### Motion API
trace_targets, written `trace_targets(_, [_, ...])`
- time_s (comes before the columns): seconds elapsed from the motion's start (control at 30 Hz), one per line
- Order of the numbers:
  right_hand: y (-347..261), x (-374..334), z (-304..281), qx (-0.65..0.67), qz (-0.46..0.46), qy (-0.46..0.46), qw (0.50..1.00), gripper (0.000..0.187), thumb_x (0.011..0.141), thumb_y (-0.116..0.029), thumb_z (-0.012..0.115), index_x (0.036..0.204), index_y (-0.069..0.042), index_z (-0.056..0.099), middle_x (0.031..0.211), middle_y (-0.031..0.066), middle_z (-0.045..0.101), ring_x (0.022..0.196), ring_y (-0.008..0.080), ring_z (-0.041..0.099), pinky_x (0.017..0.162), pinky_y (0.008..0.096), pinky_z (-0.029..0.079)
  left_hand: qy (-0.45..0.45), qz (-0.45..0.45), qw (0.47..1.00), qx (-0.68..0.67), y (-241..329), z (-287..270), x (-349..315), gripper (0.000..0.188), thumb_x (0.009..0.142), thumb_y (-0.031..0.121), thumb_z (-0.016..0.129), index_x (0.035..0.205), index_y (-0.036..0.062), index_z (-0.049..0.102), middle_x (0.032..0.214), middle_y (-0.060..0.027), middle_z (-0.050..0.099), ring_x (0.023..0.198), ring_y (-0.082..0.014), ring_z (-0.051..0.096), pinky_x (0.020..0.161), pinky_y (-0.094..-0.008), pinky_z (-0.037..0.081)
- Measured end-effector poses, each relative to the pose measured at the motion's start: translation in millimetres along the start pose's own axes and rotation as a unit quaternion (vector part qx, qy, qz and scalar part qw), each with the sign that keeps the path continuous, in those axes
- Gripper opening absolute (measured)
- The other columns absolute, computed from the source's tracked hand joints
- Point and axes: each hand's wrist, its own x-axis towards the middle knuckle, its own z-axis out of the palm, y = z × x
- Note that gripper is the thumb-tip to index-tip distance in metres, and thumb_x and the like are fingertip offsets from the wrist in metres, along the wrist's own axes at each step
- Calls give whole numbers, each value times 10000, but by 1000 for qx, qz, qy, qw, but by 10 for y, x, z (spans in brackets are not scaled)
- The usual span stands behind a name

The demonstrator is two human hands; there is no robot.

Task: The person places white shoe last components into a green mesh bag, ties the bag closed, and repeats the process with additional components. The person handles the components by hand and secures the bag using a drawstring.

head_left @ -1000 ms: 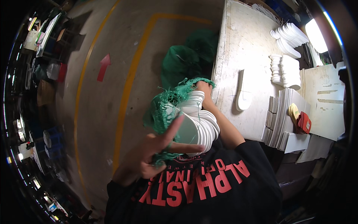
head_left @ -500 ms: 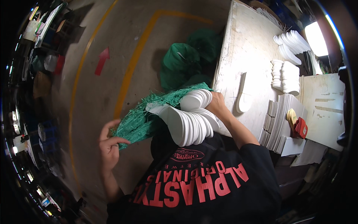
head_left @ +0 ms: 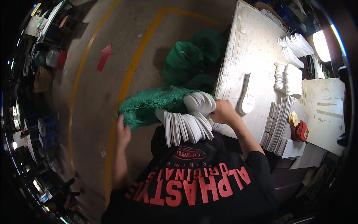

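A green mesh bag (head_left: 149, 100) with frayed edges stretches between my hands, its mouth facing me. At its left end, my left hand (head_left: 123, 132) is closed on the rim. My right hand (head_left: 225, 112) is closed at the bag's right end, close against the white insoles; its fingertips are partly hidden. Two bunches of white insoles lie in front of my chest at the bag's mouth: a smaller upper bunch (head_left: 199, 102) and a larger, fanned-out lower bunch (head_left: 186, 128). What supports them underneath is hidden.
A white worktable (head_left: 233, 84) stands to my right. On it are a few flat insoles (head_left: 247, 98), upright insole stacks (head_left: 292, 79), a row of thin boards (head_left: 279, 121) and a red object (head_left: 301, 131). Filled green bags (head_left: 182, 61) sit on the floor beside the table.
My left hand has moved slightly right and turned, and the bag's mouth looks wider. The insoles have shifted and fanned out. My right hand has come slightly down and right.
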Motion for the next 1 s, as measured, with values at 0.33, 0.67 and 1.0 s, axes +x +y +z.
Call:
trace_targets(0.33, [-512, 117, -218, -20, 10, -42, 999, 875, 892, -353, 719, 1641, -220, 288, 976, 179, 682, 758, 384, 702, 636, 506, 553, -162, 214, 963, -29, 759, 660, -89, 935, 734, -43, 483, 1622, -88, 192, 1637, -291, 322, 1553, -342, 288, 1257, -387, 218])
trace_targets(0.67, [-591, 142, -172, -38, -7, -69, 997, 1194, 645, -520, 852, 1632, -137, 301, 1058, 212, 663, 765, 379, 715, 646, 483, 577, -105, 118, 979, -131, 672, 462, -33, 942, 723, -113, 396, 1645, -28, 218, 1627, -201, 378, 1498, -257, 384, 1231, -350, 281])
trace_targets(1.0, [-719, 239, 239, 150, 68, 11, 986, 1087, 787, -398, 770, 1655, -136, 170, 1165, 238, 713, 855, 469, 714, 755, 527, 584, -31, 29, 916, -400, 770, 720, 9, 884, 807, -136, 398, 1658, 20, 221, 1660, -167, 334, 1471, -251, 424, 1212, -357, 327])
